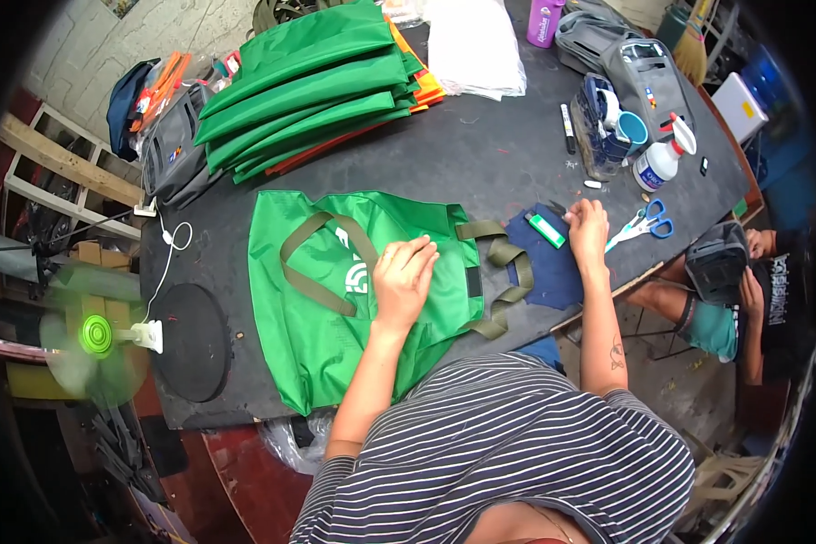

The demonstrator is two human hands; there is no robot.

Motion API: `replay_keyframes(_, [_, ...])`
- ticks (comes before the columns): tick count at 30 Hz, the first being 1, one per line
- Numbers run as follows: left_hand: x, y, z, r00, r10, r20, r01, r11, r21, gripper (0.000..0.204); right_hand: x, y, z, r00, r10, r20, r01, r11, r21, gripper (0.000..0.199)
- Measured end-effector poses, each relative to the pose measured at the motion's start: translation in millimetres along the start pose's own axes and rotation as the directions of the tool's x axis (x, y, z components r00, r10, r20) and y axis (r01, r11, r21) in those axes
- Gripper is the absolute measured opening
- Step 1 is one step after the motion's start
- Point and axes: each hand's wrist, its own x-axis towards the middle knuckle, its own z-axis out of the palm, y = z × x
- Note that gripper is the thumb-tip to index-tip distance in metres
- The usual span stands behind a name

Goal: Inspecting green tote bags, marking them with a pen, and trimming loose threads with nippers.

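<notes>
A green tote bag point(317, 335) with olive webbing handles point(292, 258) and a white printed mark lies flat in front of me. Over its middle hovers my left hand point(406, 283), fingers drawn together in a pinch; anything between them is too small to make out. My right hand point(588, 234) is at the edge of a dark blue cloth point(553, 276), fingertips bent down against a small dark item point(558, 210) whose kind I cannot tell. Beside those fingers a green and white lighter-shaped object point(545, 230) rests on the cloth. Blue-handled scissors point(644, 225) lie right of that hand.
Folded green bags point(308, 86) are stacked at the far left, near white sheets point(476, 45). A spray bottle point(659, 166), marker point(568, 129) and grey bags point(644, 77) stand or lie at right. A fan point(97, 335) spins left; another person point(762, 290) sits right, holding a dark bag.
</notes>
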Motion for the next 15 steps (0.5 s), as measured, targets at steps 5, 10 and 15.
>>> replay_keyframes(5, [-2,9,-1,0.939,-0.301,-0.166,0.224,0.902,-0.368,0.010,-3,-20,-8,0.988,0.000,-0.153,0.059,0.920,0.387,0.008])
replay_keyframes(10, [-3,9,-3,0.895,-0.441,-0.062,0.387,0.839,-0.382,0.007,-35,-100,-33,0.979,-0.196,0.062,0.141,0.861,0.488,0.027])
replay_keyframes(15, [2,10,-3,0.891,-0.454,-0.017,0.406,0.811,-0.422,0.008,-64,-143,-37,0.854,-0.519,-0.022,0.413,0.652,0.636,0.018])
